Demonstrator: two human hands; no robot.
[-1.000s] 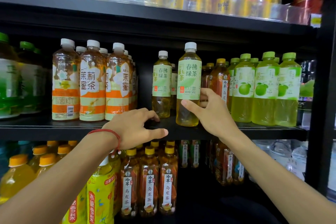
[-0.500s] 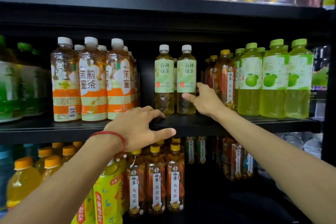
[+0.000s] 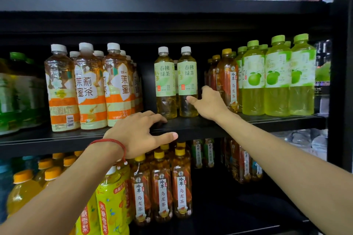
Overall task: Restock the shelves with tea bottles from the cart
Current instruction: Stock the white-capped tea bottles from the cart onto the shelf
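the right hand (image 3: 209, 103) is reaching into the middle shelf (image 3: 200, 129) and is meeting the green tea bottle (image 3: 188, 74) low on its clear part. its thumb (image 3: 191, 99) is lying straight across the bottle's front, while the fingers are going round the bottle's right side and out of sight. i cannot tell whether the hand is gripping the bottle or only touching it.

the bottle is standing upright, long axis vertical and label facing out, on the shelf a little back from the front edge. it is just beside a second green tea bottle (image 3: 165, 82) on its left. it is lying directly left of the right hand, which is filling the gap between it and the oolong bottles (image 3: 227, 82).

the left hand (image 3: 137, 135) is resting on the shelf's front edge, below and left of the pair, with fingers spread on top and the thumb out along the lip, holding nothing. the right hand is plainly the nearer one, so any final nudge or letting go is probably falling to it.

the cart is not in view.
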